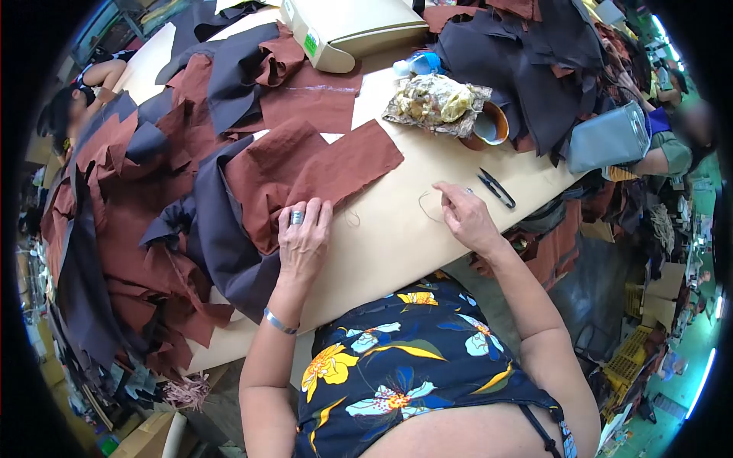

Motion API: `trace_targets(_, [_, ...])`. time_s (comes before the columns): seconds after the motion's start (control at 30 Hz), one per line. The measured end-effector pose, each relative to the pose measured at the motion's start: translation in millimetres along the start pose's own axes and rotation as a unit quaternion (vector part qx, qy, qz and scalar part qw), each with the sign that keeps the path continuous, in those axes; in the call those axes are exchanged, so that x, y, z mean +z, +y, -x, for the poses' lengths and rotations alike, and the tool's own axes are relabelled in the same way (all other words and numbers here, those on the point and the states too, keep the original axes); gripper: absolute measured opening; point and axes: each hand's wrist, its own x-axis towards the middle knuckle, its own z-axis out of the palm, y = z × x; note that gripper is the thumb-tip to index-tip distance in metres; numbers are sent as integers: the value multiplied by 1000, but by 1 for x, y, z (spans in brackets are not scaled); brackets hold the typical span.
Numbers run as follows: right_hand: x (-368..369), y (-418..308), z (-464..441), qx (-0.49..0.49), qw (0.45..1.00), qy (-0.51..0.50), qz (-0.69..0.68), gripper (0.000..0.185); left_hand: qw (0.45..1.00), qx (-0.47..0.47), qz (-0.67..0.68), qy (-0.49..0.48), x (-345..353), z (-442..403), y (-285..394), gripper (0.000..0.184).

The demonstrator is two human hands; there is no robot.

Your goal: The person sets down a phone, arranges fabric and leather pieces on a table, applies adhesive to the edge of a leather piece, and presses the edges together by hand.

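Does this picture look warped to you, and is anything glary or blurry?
In the head view, black corners and bowed surroundings suggest a very wide lens; in that same view, the light tube at lower right glares white, a person's head at far right is blurred, while the left hand, right hand and black snips look fairly sharp.

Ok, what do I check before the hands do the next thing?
1. Left hand at the brown cloth: ok.
2. Snips on the table, near the right hand: ok.
3. Right hand gripping the thread beside it: cannot tell.
4. Tabletop free of loose thread: not ok, a bit lies by the left hand.
5. Cup empty: cannot tell.
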Motion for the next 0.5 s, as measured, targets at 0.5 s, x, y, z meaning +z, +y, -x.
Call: trace_targets(0.5, [-1,-57,-134,-274,919,186,214,48,985,-161,-42,48,-8,23,-24,43])
